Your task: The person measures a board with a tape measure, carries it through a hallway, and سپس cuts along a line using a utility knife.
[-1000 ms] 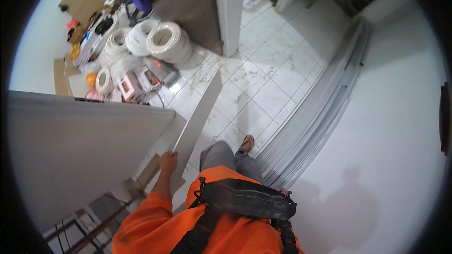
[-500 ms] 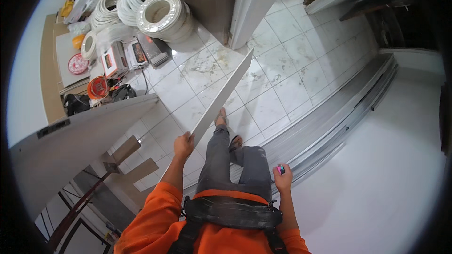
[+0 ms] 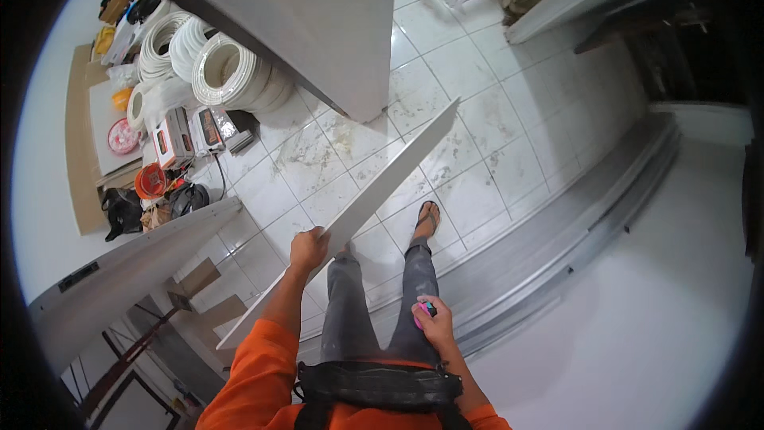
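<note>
Fingers of your left hand (image 3: 308,245) are gripping the long flat white board (image 3: 374,195), lifted above the tiled floor (image 3: 509,143). Your right hand (image 3: 434,325) is clenching a small pink and green object (image 3: 426,310); the board is not set down yet.

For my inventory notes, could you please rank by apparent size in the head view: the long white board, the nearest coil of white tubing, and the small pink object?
1. Long white board, left hand holding it.
2. Coil of white tubing.
3. Small pink object in right hand, smallest despite nearness.

The floor (image 3: 493,167) was of pale square tiles, stained in patches. White cable coils (image 3: 231,72), small boxes (image 3: 187,131) and a black bag (image 3: 119,211) lay on it at the left. A sandalled foot (image 3: 426,219) stood on the tiles.
</note>
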